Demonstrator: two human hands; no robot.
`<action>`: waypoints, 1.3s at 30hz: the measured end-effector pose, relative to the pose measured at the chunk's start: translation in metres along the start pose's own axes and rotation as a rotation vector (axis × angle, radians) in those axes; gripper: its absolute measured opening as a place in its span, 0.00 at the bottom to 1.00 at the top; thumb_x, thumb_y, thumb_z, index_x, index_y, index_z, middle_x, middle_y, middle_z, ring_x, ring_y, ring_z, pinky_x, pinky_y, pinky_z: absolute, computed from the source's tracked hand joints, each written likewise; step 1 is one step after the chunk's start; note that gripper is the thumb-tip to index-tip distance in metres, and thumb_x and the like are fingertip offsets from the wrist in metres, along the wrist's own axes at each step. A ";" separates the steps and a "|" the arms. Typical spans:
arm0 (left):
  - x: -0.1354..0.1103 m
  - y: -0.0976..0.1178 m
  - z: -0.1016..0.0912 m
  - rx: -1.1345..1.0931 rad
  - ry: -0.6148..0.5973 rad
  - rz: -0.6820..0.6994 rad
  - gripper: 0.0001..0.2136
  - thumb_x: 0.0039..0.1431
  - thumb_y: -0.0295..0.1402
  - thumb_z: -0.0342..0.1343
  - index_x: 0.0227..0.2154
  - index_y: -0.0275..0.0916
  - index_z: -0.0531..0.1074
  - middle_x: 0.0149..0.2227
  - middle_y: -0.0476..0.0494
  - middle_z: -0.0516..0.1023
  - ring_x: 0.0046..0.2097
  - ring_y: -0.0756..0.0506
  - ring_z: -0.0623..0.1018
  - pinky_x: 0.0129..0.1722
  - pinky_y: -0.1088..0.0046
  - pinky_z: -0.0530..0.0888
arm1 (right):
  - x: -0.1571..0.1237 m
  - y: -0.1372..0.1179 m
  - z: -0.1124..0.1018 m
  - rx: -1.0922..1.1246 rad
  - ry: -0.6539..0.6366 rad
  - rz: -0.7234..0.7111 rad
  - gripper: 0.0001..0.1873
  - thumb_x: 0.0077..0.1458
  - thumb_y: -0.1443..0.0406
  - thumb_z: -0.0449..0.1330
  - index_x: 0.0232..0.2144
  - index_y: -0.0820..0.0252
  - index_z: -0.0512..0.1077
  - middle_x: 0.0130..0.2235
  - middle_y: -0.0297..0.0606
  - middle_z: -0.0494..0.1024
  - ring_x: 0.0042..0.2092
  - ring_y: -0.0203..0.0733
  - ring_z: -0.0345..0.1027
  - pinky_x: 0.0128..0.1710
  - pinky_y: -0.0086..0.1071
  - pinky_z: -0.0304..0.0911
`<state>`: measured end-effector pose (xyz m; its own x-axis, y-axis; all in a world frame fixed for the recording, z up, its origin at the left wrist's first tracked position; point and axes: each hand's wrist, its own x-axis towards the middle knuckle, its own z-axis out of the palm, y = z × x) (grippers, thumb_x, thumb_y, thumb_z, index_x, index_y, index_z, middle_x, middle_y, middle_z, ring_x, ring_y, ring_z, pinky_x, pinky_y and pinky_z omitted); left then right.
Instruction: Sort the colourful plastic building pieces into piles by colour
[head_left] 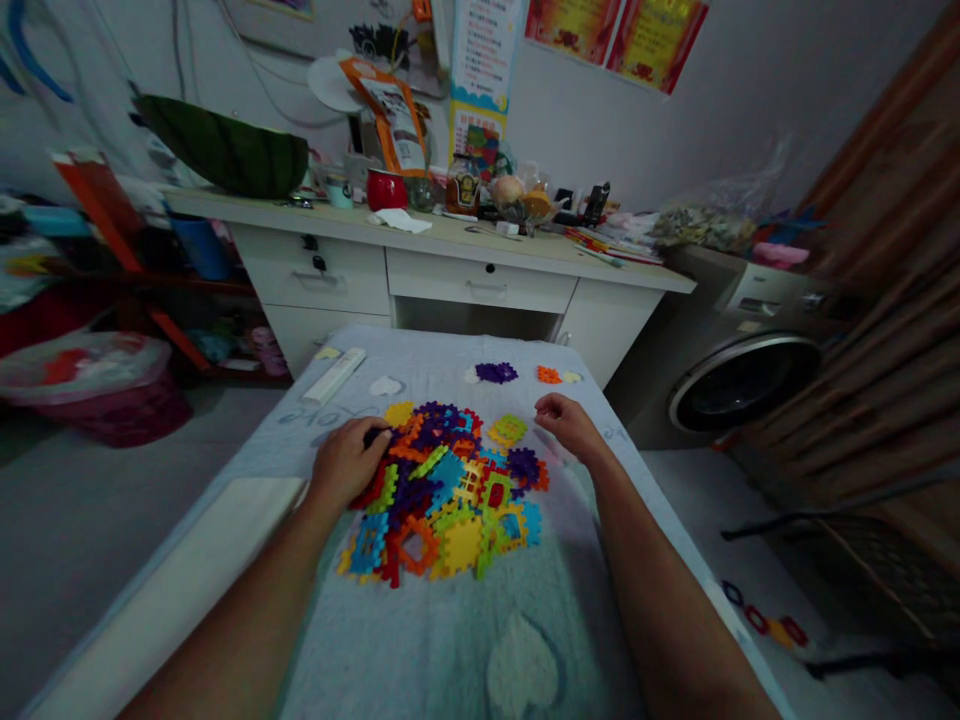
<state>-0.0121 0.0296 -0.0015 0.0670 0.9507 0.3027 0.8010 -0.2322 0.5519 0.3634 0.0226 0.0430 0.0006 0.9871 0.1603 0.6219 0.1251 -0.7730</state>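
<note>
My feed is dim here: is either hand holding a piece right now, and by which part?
Cannot tell for sure. The left hand rests palm-down on the left edge of the pile of plastic pieces; the right hand is curled beside it, nothing visible in its grip.

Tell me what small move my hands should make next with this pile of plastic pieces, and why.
Probably close the left hand on a piece at the edge of the pile of interlocking tiles; it already rests there. The right hand sits just off the pile's far right, near the loose purple piece and orange piece.
</note>
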 end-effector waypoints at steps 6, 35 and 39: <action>0.000 -0.002 0.001 -0.007 0.001 -0.008 0.16 0.60 0.43 0.47 0.40 0.42 0.75 0.43 0.43 0.79 0.46 0.42 0.76 0.46 0.66 0.70 | -0.005 -0.007 0.031 -0.387 -0.095 -0.052 0.22 0.46 0.61 0.66 0.44 0.62 0.73 0.41 0.42 0.74 0.40 0.41 0.66 0.42 0.33 0.61; -0.001 0.002 -0.001 -0.015 0.002 -0.023 0.16 0.59 0.43 0.47 0.40 0.42 0.75 0.44 0.43 0.79 0.46 0.42 0.76 0.47 0.66 0.71 | -0.004 0.064 -0.050 -0.435 0.247 0.213 0.14 0.46 0.57 0.63 0.34 0.60 0.75 0.32 0.36 0.75 0.33 0.39 0.68 0.32 0.29 0.59; -0.001 0.001 0.000 -0.015 0.004 -0.013 0.17 0.60 0.44 0.46 0.40 0.42 0.75 0.43 0.43 0.79 0.46 0.41 0.76 0.46 0.65 0.71 | -0.003 0.065 -0.047 -0.514 0.261 0.185 0.19 0.48 0.57 0.62 0.41 0.62 0.75 0.40 0.43 0.76 0.42 0.44 0.69 0.41 0.34 0.62</action>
<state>-0.0114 0.0283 -0.0009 0.0548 0.9529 0.2984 0.7929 -0.2232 0.5670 0.4402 0.0227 0.0211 0.2964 0.9224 0.2476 0.8919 -0.1747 -0.4171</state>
